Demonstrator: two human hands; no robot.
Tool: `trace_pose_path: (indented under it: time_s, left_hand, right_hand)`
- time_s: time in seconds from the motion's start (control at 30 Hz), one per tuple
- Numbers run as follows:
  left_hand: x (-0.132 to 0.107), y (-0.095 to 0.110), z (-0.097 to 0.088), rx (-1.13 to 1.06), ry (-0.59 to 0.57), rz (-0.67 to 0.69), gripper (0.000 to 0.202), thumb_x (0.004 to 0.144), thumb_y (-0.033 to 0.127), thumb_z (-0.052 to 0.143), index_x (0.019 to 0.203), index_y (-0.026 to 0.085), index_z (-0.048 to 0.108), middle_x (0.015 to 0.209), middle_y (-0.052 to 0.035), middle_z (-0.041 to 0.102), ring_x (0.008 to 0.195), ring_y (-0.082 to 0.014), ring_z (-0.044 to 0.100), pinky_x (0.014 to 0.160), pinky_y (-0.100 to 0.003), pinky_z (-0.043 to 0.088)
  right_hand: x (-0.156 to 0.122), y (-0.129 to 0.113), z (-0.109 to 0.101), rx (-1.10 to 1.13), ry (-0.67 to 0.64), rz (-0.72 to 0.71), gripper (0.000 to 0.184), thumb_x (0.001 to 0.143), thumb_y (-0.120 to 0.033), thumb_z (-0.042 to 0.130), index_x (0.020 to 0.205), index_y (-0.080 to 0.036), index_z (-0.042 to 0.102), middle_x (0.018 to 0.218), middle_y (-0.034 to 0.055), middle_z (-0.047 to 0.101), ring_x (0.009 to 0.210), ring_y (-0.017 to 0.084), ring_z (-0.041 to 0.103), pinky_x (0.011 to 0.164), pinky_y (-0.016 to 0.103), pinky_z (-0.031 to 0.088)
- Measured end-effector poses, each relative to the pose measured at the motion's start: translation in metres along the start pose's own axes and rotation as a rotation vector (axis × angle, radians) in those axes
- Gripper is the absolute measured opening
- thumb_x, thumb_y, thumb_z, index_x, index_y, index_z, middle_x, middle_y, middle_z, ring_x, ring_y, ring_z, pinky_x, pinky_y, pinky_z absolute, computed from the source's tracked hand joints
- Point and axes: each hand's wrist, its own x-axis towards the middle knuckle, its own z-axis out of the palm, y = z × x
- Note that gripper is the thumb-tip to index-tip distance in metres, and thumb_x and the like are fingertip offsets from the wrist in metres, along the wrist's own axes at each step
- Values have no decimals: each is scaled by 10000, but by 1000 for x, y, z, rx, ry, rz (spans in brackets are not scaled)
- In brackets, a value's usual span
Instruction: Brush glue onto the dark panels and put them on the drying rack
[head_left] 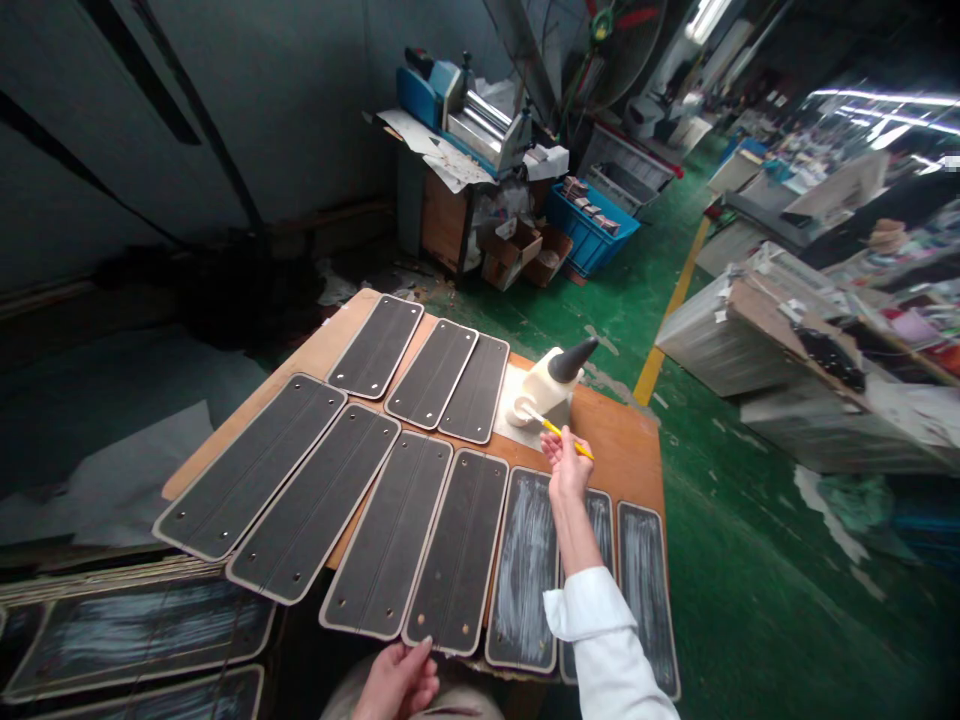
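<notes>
My right hand (568, 466) pinches a yellow-handled brush (559, 431), whose white tip reaches into a small white cup (520, 410) beside a white glue bottle with a dark nozzle (559, 376). My left hand (397, 680) rests near the table's front edge, fingertips touching the near end of a dark panel (459, 550). Several long dark panels with pale rims lie side by side on the brown table (626, 440). Three panels on the right (525, 565) carry white smeared streaks.
More streaked panels (135, 630) lie stacked at the lower left. Beyond the table are a blue roller machine (469, 110), cardboard boxes (517, 250), a blue crate (592, 225) and a green floor with a yellow line (671, 300). Cluttered benches stand at right.
</notes>
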Motion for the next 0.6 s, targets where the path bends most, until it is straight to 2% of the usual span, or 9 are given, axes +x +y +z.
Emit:
trace_pose_path:
  time_s: [0.13, 0.23, 0.33, 0.43, 0.6]
  left_hand:
    - [-6, 7, 1, 7, -29, -12, 360, 646, 335, 832, 685, 146, 528, 564, -35, 639, 445, -120, 619, 406, -166, 478]
    - [-9, 11, 1, 11, -44, -24, 360, 635, 332, 837, 693, 153, 530, 562, -29, 638, 458, -143, 633, 418, -196, 498]
    - [-8, 11, -1, 14, -42, -21, 355, 642, 334, 833, 683, 139, 539, 563, -36, 638, 447, -129, 621, 411, -178, 481]
    - [-8, 10, -4, 26, -50, -8, 328, 686, 335, 805, 690, 117, 559, 580, -47, 643, 452, -104, 610, 412, -154, 467]
    - [-11, 13, -5, 56, -54, -6, 282, 737, 304, 769, 708, 103, 574, 608, -59, 655, 467, -98, 613, 435, -161, 487]
  right_hand:
    - [-7, -4, 0, -372, -155, -343, 340, 824, -467, 674, 981, -186, 563, 803, 18, 670, 651, 180, 691, 603, 280, 573]
    - [-10, -2, -2, -669, -280, -535, 242, 905, -418, 566, 985, -193, 605, 914, 47, 649, 781, 192, 675, 744, 322, 551]
    - [-13, -1, -2, -908, -429, -694, 225, 946, -362, 485, 998, -205, 637, 960, 68, 631, 913, 219, 630, 863, 358, 491]
    - [-24, -5, -7, -1005, -540, -732, 237, 966, -331, 449, 1030, -216, 645, 992, 73, 617, 939, 222, 608, 874, 349, 466]
    - [-70, -24, -36, -964, -578, -672, 174, 967, -318, 500, 1055, -237, 625, 989, 43, 617, 937, 199, 604, 869, 312, 451]
